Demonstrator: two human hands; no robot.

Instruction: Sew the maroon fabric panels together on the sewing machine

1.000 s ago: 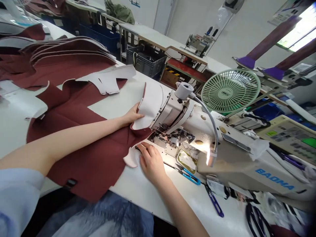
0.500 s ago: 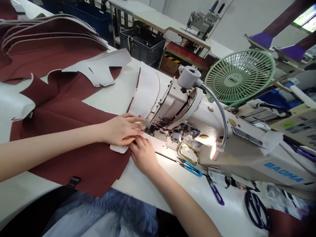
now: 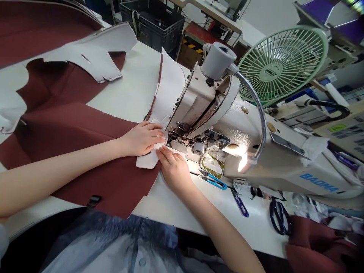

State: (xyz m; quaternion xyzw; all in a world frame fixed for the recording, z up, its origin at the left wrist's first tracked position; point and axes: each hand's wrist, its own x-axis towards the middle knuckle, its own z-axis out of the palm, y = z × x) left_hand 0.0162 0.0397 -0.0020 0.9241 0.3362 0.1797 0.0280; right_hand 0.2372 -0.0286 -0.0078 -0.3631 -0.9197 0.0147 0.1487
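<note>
Dark red fabric [image 3: 113, 189], with a white underside showing in places, lies across the table up to the sewing machine [image 3: 196, 102]. A white piece [image 3: 146, 161] sticks out below my left hand [image 3: 142, 138], which lies flat on the cloth with its fingers apart. Close beside it, my right hand [image 3: 176, 168] rests its fingertips on the edge of the white piece, near the presser foot [image 3: 170, 139]. Its fingers are stretched out, and its thumb is hidden. Beyond the needle area, a white-faced strip with a red edge [image 3: 170, 81] extends away along the machine head.
Blue-handled thread snips [image 3: 216, 182], a small tin [image 3: 212, 165], purple snips [image 3: 240, 203] and dark-handled scissors [image 3: 280, 218] lie right of my right hand. A lit lamp [image 3: 247, 165] hangs over the machine bed. A green fan [image 3: 280, 68] stands behind.
My head view has shifted down and closer. The white piece has moved slightly rightward with the red fabric, and more of it shows. My hands have drawn a little apart at the machine.
</note>
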